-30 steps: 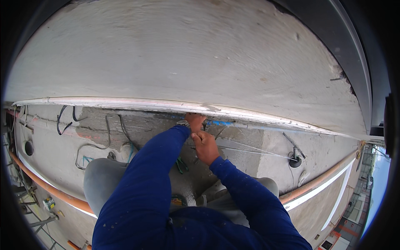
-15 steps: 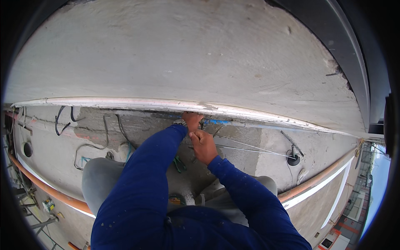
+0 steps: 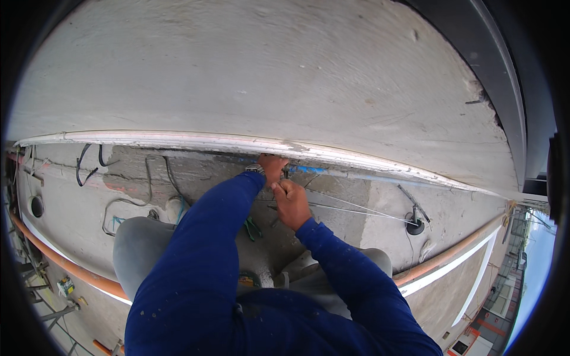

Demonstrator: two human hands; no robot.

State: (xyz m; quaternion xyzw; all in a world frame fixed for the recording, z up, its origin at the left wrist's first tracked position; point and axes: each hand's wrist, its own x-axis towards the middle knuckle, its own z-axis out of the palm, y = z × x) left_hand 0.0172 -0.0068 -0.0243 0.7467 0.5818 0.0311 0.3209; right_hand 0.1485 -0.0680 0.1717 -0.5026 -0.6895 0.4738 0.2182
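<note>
My left hand, with a watch at its wrist, reaches under the long white strip at the foot of the wall. Its fingers bend round something too hidden to name, close to a blue pipe. Just below it and nearer me, my right hand is closed in a fist with the thumb on top. What it grips is not visible. Thin white lines run from about my right hand to a black round fitting on the right. Green-handled pliers lie by my left forearm.
A grey wall rises beyond the strip. Dark cables and a round hole are at the left. A thin dark bar lies near the black fitting. Orange pipes border the concrete ledge on my side.
The view has shifted slightly, so the scene sits a little higher and further left. Both hands keep nearly the same place and pose beside each other.
</note>
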